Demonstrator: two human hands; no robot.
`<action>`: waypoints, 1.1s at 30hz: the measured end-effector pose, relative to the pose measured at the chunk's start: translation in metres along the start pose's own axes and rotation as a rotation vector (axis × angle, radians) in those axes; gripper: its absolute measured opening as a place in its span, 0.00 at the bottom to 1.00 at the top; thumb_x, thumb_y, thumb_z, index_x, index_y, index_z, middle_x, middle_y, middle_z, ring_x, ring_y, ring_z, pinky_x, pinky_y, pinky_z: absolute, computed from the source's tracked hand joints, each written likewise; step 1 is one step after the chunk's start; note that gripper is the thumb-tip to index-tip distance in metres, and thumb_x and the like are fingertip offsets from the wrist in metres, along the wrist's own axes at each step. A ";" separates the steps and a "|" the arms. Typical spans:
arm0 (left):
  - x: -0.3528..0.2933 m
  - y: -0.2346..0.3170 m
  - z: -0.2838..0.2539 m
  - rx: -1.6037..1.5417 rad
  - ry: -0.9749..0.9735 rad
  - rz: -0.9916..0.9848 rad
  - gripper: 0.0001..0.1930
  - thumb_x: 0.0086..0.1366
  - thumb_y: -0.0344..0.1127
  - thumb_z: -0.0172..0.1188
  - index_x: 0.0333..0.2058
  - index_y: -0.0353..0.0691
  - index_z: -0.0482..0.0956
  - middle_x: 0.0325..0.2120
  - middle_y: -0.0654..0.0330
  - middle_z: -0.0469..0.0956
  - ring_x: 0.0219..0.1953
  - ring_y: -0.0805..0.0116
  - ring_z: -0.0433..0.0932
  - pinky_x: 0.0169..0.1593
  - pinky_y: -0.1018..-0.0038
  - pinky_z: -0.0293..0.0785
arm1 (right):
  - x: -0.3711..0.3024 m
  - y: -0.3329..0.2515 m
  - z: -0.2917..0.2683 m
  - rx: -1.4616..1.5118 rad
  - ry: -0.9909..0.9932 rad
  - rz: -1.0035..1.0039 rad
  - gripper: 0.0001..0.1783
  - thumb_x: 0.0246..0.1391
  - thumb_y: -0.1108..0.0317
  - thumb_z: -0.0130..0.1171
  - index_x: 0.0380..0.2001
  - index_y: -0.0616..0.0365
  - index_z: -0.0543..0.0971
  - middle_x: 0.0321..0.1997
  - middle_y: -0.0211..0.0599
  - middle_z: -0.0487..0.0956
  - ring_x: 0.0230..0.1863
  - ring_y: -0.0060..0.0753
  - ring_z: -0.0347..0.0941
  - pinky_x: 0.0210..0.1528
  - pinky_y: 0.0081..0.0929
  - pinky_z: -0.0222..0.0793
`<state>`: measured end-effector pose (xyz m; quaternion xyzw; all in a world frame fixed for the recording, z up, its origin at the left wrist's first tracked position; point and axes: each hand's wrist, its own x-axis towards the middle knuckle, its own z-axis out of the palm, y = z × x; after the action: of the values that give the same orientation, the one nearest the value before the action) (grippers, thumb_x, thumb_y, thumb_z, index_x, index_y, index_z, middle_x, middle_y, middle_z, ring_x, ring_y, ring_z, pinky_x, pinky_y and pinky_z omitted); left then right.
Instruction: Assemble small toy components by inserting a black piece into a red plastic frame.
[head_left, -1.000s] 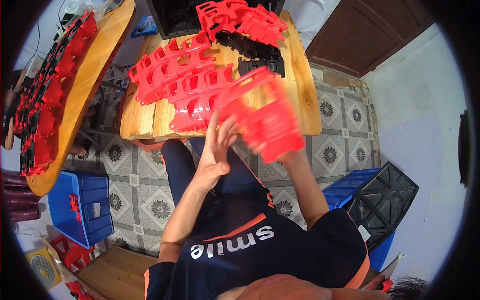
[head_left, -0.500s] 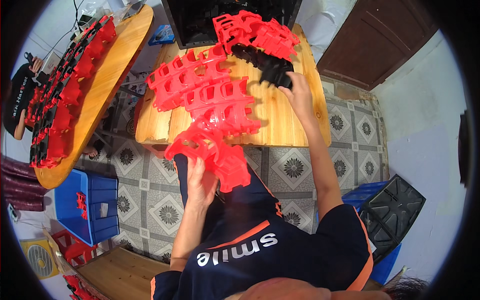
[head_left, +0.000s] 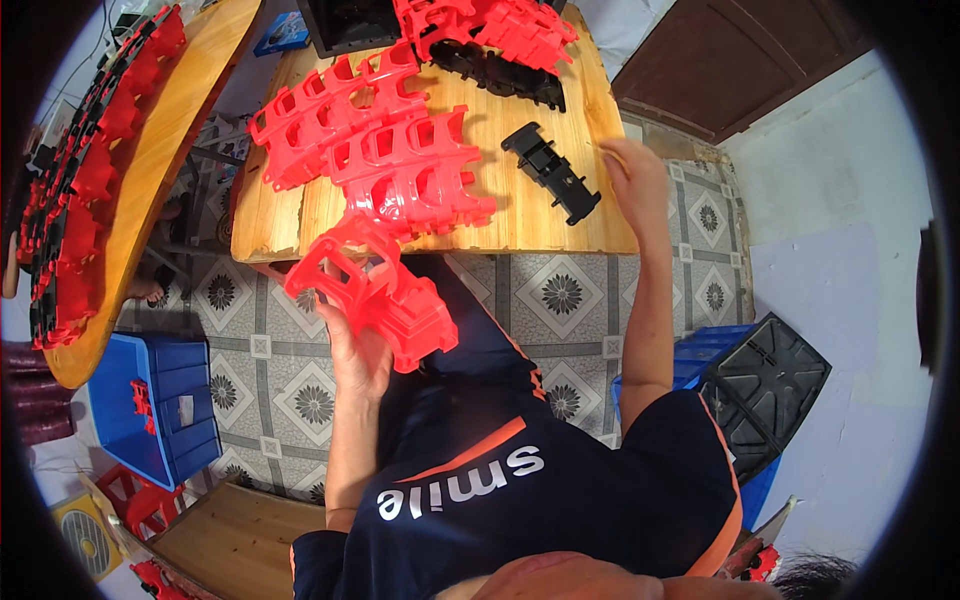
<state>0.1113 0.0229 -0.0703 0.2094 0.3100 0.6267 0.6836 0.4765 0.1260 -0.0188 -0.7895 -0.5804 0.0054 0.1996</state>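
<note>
The left hand (head_left: pixel 362 362) is closed around a red part (head_left: pixel 415 318), thumb on its left side, the other fingers mostly hidden behind it. That red part is held tilted above the person's lap, and in this view its upper end overlaps the near edge of the worktop (head_left: pixel 525 230); whether it touches the wood I cannot tell. The right hand (head_left: pixel 640 178) has loosely extended fingers, thumb apart, with nothing visible in its grasp; it is by the worktop's right edge, and contact with the surface cannot be judged.

Just left of the right hand, across a narrow gap, a black part (head_left: pixel 551 173) lies slantwise on the worktop, its lower end near the front edge. A band of bare wood separates it from the near red row (head_left: pixel 415 165), which reaches close to the front edge above the held part. Beside that, the left red row (head_left: pixel 335 112) runs toward the left edge. Farther back lie a black strip (head_left: pixel 495 78) and the far red row (head_left: pixel 500 35), with a black bin (head_left: pixel 350 25) at the back edge.

Tiled floor (head_left: pixel 560 290) shows between the worktop and the black crate (head_left: pixel 770 385) at right. At left, floor also divides it from a side worktop (head_left: pixel 150 200), whose rounded end overhangs a blue tub (head_left: pixel 180 425).
</note>
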 end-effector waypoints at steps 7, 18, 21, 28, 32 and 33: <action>0.006 0.015 0.012 -0.195 0.152 0.079 0.48 0.61 0.77 0.37 0.70 0.49 0.48 0.59 0.49 0.68 0.62 0.55 0.67 0.66 0.56 0.60 | 0.000 0.015 0.026 0.356 -0.324 -0.679 0.22 0.46 0.71 0.66 0.48 0.54 0.80 0.58 0.42 0.70 0.55 0.47 0.71 0.57 0.35 0.67; 0.009 0.027 0.022 -0.035 0.084 0.015 0.40 0.67 0.71 0.41 0.59 0.38 0.65 0.51 0.52 0.75 0.53 0.60 0.76 0.56 0.59 0.74 | -0.103 -0.120 -0.039 0.618 0.043 -0.870 0.19 0.41 0.83 0.66 0.41 0.62 0.82 0.41 0.40 0.77 0.40 0.36 0.76 0.38 0.28 0.75; 0.008 0.026 0.019 0.081 0.188 0.096 0.40 0.63 0.73 0.42 0.54 0.39 0.69 0.46 0.58 0.76 0.49 0.65 0.76 0.56 0.63 0.74 | -0.124 -0.174 -0.031 0.575 0.066 -1.190 0.24 0.35 0.77 0.71 0.42 0.62 0.81 0.39 0.37 0.77 0.38 0.39 0.74 0.35 0.32 0.73; 0.001 0.032 0.016 0.041 0.057 0.069 0.39 0.67 0.69 0.37 0.61 0.43 0.66 0.54 0.58 0.74 0.55 0.66 0.74 0.58 0.65 0.72 | -0.135 -0.198 -0.006 0.468 0.051 -1.316 0.20 0.38 0.75 0.67 0.40 0.66 0.79 0.40 0.38 0.75 0.40 0.37 0.72 0.41 0.31 0.74; 0.000 0.028 0.008 0.054 0.044 0.122 0.36 0.68 0.67 0.36 0.65 0.48 0.53 0.57 0.56 0.69 0.58 0.63 0.71 0.59 0.64 0.71 | -0.140 -0.200 -0.002 0.417 0.054 -1.340 0.19 0.40 0.75 0.65 0.40 0.66 0.78 0.39 0.39 0.74 0.40 0.37 0.71 0.42 0.31 0.75; 0.001 0.027 0.005 0.064 0.002 0.119 0.37 0.70 0.65 0.34 0.69 0.53 0.39 0.61 0.54 0.63 0.60 0.61 0.69 0.60 0.62 0.71 | -0.141 -0.200 -0.001 0.405 0.051 -1.341 0.19 0.41 0.75 0.65 0.40 0.66 0.78 0.39 0.38 0.74 0.40 0.37 0.71 0.42 0.31 0.74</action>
<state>0.0948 0.0275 -0.0486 0.2487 0.3177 0.6561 0.6378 0.2475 0.0461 0.0148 -0.2083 -0.9249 -0.0295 0.3166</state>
